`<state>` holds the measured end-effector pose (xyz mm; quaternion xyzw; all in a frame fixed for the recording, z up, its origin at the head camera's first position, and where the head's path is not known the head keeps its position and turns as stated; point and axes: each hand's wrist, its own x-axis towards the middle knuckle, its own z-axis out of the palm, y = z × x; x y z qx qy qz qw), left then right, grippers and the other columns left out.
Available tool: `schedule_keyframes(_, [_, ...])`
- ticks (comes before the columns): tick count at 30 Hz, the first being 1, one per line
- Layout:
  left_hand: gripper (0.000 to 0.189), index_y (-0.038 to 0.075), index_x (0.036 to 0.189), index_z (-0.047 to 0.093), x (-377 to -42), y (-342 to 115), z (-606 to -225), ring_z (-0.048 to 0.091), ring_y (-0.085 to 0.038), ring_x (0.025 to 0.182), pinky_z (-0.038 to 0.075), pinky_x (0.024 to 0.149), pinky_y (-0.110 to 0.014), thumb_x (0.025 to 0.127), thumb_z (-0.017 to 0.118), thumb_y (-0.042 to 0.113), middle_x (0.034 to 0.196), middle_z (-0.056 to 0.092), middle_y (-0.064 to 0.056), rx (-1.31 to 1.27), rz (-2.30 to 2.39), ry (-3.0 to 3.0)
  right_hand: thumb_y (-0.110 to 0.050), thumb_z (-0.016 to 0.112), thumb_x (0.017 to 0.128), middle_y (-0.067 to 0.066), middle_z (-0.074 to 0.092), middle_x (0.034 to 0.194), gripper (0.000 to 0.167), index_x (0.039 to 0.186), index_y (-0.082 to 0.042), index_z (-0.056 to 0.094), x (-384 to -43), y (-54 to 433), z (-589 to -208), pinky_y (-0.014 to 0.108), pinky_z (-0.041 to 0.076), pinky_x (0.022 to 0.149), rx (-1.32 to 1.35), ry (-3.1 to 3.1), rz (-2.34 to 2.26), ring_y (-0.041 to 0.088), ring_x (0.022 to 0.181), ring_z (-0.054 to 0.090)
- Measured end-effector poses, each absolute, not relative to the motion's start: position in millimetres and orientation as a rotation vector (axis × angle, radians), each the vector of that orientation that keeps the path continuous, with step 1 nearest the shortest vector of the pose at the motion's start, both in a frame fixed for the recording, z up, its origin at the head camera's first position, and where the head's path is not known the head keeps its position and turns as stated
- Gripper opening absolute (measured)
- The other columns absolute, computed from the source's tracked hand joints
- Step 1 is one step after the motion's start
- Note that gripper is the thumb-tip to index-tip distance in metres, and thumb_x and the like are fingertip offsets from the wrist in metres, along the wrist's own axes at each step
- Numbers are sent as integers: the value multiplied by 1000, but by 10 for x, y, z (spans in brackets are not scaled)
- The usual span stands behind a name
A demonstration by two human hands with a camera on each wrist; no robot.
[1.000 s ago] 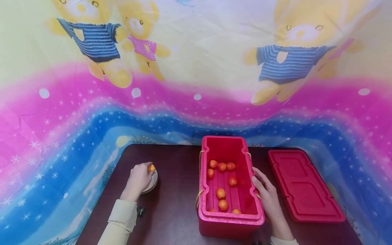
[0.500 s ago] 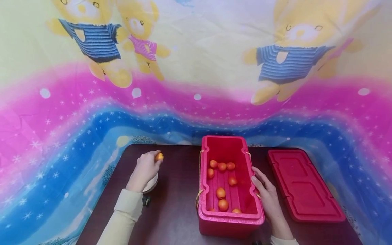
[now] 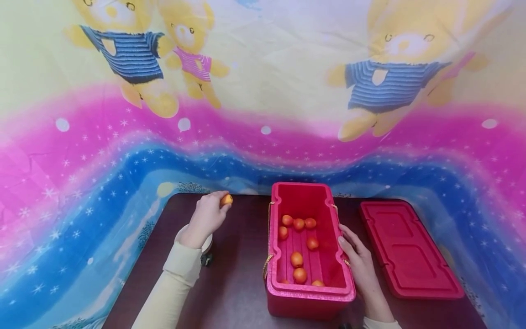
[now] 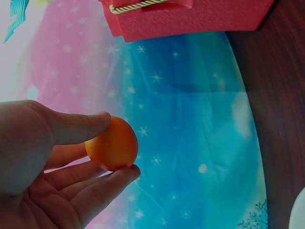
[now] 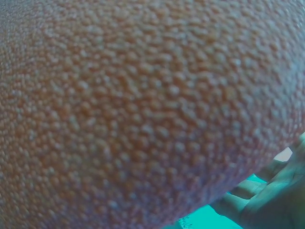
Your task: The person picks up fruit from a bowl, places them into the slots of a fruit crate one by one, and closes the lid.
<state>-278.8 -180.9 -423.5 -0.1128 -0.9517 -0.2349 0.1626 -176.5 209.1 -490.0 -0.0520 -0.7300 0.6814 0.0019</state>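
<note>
Between thumb and fingertips, my left hand (image 3: 204, 219) pinches a small round orange fruit (image 3: 227, 199) above the table. The left wrist view shows the same fruit (image 4: 113, 144) close up, its skin smooth. Below that hand is a white bowl (image 3: 208, 243), mostly hidden by the wrist. A red open-topped box (image 3: 310, 307) with gold cord on its sides holds several orange fruits (image 3: 297, 259). My right hand (image 3: 360, 260) rests against the box's right side, fingers fairly straight and thumb near the rim. The box's rough wall (image 5: 143, 105) fills most of the right wrist view.
A flat red lid (image 3: 411, 249) lies on the dark table (image 3: 238, 274) to the right of the box. Behind the table hangs a colourful cloth (image 3: 255, 151) printed with bears. The box's left wall stands between the left hand and the fruits inside.
My left hand has lifted the orange fruit from the bowl and carried it up and rightward, closer to the box. The right hand and the box stay where they were.
</note>
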Motion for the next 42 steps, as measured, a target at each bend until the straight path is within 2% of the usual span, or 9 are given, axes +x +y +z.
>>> schedule_keyframes(19, [38, 3, 128, 69, -2867, -1369, -3941, 67, -33, 112, 55, 96, -47, 92, 76, 15, 125, 70, -14, -496, -727, -2680, -33, 58, 103, 2, 45, 147, 56, 156, -28, 39, -1757, 2096, -4903, 29, 60, 81, -164, -2278, 2146, 2, 109, 63])
schedule_keyframes(25, [40, 6, 129, 69, -2905, -1279, -3928, 69, -28, 107, 57, 93, -40, 91, 77, 18, 123, 70, -13, -516, -819, -2712, -35, 57, 104, 4, 44, 150, 55, 156, -27, 39, -1767, 2088, -4901, 27, 59, 81, -168, -2295, 2113, 0, 109, 62])
schedule_keyframes(30, [40, 6, 129, 69, -2912, -1224, -3876, 70, -26, 100, 57, 91, -39, 91, 77, 19, 120, 71, -12, -543, -852, -2709, -36, 57, 103, 4, 44, 150, 55, 155, -27, 40, -1773, 2085, -4903, 28, 59, 81, -177, -2300, 2108, 0, 109, 62])
schedule_keyframes(42, [44, 7, 132, 67, -2891, -1033, -3731, 71, -25, 104, 58, 89, -35, 91, 77, 17, 124, 70, -12, -605, -980, -2728, -38, 57, 103, 4, 43, 151, 57, 156, -27, 39, -1781, 2082, -4902, 28, 59, 82, -186, -2304, 2114, -1, 110, 61])
